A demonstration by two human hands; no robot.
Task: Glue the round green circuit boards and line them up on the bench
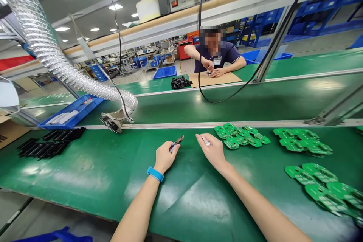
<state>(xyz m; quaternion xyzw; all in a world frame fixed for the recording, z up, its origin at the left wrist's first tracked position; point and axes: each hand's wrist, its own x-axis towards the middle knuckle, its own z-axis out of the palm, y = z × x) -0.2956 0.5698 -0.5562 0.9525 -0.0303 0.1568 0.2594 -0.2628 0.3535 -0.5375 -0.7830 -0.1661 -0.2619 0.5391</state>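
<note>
My left hand (pixel 165 155), with a blue band on its wrist, is closed around a small pair of cutters (pixel 176 143) whose jaws point up and right. My right hand (pixel 212 150) is closed on a small white part (pixel 206 140) pinched between its fingers. Both hands rest on the green bench mat (pixel 99 174), a hand's width apart. Just right of my right hand lies a pile of green circuit boards (pixel 239 136).
More green boards lie at the right (pixel 303 141) and lower right (pixel 326 189). Black parts (pixel 48 143) and a blue tray (pixel 70 111) sit at the left, under a silver exhaust hose (pixel 56 56). Across the belt a person (pixel 215 55) works on a cardboard sheet (pixel 214 79).
</note>
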